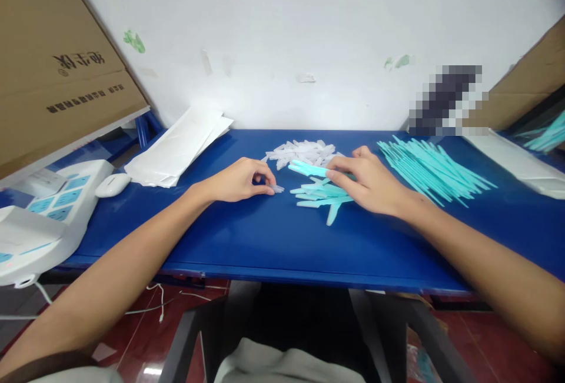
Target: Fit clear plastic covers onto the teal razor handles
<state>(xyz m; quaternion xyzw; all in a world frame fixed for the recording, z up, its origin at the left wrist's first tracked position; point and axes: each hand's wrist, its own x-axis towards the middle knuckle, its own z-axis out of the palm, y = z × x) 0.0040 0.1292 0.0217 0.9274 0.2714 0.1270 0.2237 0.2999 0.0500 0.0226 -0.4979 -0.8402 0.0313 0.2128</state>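
My left hand [247,180] pinches a small translucent white piece [278,189] between thumb and fingertips, just above or on the blue table. My right hand [364,180] is closed on turquoise strips [309,169], which point left from its fingers. Below them, short turquoise pieces [320,192] lie in a loose pile, partly hidden by the right hand. Behind both hands sits a heap of small whitish pieces [302,152]. To the right of the right hand, many long turquoise sticks [432,168] lie side by side.
The blue table [265,242] meets a white wall. White bags [176,147] lie at the back left, near a white power strip [73,200] and a white earbud case [113,185]. A cardboard box [66,59] leans at left. Another white bag [521,162] is at right.
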